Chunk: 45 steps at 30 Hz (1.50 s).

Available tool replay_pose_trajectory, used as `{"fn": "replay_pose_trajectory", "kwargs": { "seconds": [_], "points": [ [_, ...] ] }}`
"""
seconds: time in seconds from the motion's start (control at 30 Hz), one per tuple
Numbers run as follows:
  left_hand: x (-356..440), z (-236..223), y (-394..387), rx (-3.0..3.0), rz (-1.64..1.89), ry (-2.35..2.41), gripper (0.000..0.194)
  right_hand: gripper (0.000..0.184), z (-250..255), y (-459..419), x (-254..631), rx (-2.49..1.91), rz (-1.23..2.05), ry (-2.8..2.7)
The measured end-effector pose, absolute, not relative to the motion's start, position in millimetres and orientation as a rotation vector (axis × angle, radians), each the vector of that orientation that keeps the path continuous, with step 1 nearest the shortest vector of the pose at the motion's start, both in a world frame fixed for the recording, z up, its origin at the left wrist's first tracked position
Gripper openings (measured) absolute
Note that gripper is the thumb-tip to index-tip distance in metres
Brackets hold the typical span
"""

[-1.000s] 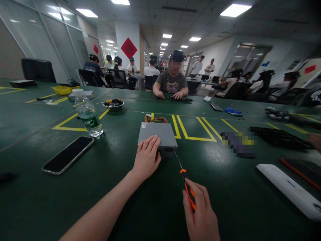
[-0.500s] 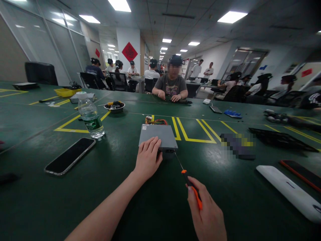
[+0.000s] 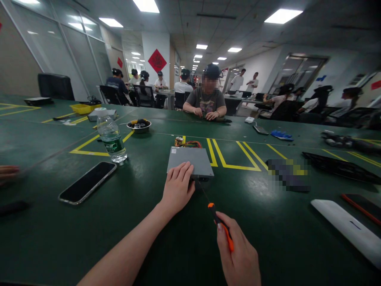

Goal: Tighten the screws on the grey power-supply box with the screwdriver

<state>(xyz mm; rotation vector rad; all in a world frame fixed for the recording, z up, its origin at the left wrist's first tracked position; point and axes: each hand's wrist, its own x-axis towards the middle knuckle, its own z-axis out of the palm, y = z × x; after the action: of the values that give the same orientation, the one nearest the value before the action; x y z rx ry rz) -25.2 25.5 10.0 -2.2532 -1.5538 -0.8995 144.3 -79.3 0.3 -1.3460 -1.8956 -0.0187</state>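
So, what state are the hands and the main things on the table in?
Left hand: resting on the grey metal box
Right hand: gripping the screwdriver
Screwdriver: slanted, shaft toward the box's near side; tip contact unclear
Grey metal box: lying flat, cables bunched behind it
Bottle: upright, capped
Phone: lying flat, screen dark
Metal bowl: upright, a yellow-handled tool lying in it
White device: lying flat

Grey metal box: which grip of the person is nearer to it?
Left. The left grip rests on the grey metal box; the right grip is apart, nearer the camera, holding the screwdriver.
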Motion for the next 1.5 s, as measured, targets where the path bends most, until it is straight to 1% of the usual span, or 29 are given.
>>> {"fn": "replay_pose_trajectory", "kwargs": {
  "seconds": [0.37,0.5,0.63,0.8,0.9,0.97,1.07,1.27,1.4,1.5],
  "points": [
    [-24.9,10.0,25.7,-2.262,-0.911,-1.555,0.041,0.029,-1.2,-76.3,143.9,-1.370,0.031,-1.904],
    [-24.2,10.0,25.8,-2.255,-0.919,-1.559,0.041,0.029,-2.4,-76.1,135.9,-1.355,-0.157,-1.924],
    [-24.0,9.8,25.9,-2.254,-0.931,-1.552,0.041,0.033,-10.0,-76.9,129.5,-1.424,-0.363,-1.996],
    [-23.3,8.2,26.9,-2.235,-0.939,-1.536,0.044,0.035,-18.6,-75.9,133.5,-1.422,-0.310,-2.109],
    [-22.8,7.1,27.9,-2.224,-0.959,-1.516,0.045,0.033,-13.1,-74.3,138.6,-1.342,-0.369,-2.074],
    [-22.6,6.7,28.1,-2.221,-0.964,-1.513,0.044,0.034,-7.6,-74.2,141.6,-1.365,-0.393,-2.033],
    [-22.8,6.8,27.6,-2.225,-0.950,-1.521,0.045,0.035,-5.3,-75.5,143.0,-1.449,-0.336,-2.017],
    [-23.6,7.5,26.9,-2.240,-0.940,-1.535,0.044,0.039,-18.3,-78.9,134.8,-1.499,-0.240,-2.033],
    [-23.8,7.6,26.7,-2.233,-0.943,-1.532,0.045,0.034,-14.8,-80.5,133.9,-1.400,-0.289,-2.058],
    [-24.1,8.3,25.8,-2.243,-0.926,-1.540,0.046,0.030,-8.5,-81.4,136.1,-1.455,-0.284,-1.989]
  ]
}}
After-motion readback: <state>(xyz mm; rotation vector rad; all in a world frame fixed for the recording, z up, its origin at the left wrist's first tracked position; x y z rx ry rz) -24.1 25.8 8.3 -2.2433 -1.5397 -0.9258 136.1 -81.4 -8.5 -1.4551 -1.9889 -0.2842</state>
